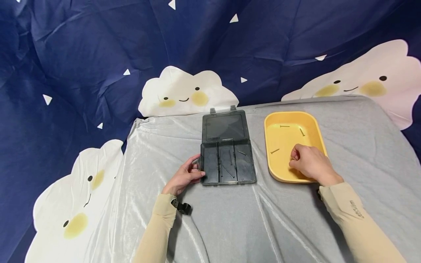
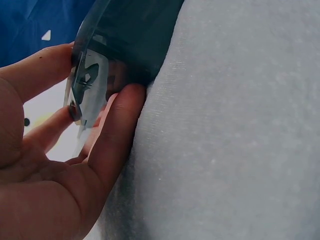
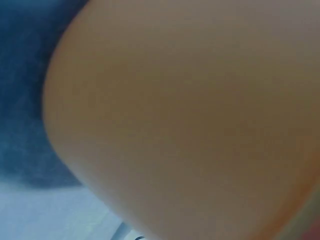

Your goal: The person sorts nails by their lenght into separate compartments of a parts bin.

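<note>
My left hand (image 1: 185,175) grips the left edge of a dark translucent compartment box (image 1: 209,181), thumb at its near corner and fingers along its side. In the left wrist view the thumb (image 2: 125,115) presses against the box wall. The lid (image 1: 225,127) lies folded back. Several screws (image 1: 228,171) lie in and along the middle compartment, and another screw (image 1: 242,152) is in the right one. My right hand (image 1: 310,163) is over the near part of a yellow tray (image 1: 292,117), fingers curled together; I cannot tell whether they pinch anything. The right wrist view is mostly blurred skin.
Three screws lie apart in the tray: a far screw (image 1: 284,126), a right screw (image 1: 302,132) and a left screw (image 1: 275,151). Wrinkled grey cloth (image 1: 230,223) covers the table. Behind it hangs a dark blue curtain (image 1: 204,36) with cloud prints.
</note>
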Motion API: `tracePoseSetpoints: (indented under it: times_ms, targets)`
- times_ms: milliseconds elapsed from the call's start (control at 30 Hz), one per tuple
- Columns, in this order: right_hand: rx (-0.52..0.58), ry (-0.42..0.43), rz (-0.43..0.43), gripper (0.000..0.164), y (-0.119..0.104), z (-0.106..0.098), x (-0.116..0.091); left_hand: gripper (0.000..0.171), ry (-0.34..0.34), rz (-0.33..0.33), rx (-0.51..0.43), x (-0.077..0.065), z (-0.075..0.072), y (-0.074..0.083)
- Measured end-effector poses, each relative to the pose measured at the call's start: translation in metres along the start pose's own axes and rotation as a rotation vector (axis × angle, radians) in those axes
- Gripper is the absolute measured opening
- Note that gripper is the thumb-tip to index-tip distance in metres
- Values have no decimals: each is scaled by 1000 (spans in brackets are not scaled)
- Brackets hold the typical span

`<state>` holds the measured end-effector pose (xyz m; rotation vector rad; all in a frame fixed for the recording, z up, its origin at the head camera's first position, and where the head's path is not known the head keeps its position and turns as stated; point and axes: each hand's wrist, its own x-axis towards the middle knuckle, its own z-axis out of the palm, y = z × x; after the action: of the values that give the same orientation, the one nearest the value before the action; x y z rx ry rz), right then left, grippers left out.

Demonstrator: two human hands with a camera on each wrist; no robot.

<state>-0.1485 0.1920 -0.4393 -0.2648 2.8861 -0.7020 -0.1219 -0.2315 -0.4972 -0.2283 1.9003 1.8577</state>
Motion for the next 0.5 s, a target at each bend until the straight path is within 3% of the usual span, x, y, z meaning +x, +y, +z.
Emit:
tracePoseSetpoints:
  times_ms: [500]
  targets:
    - [34,196,-157,12,-31,-9,-3,80,-3,-1,11,0,-1,0]
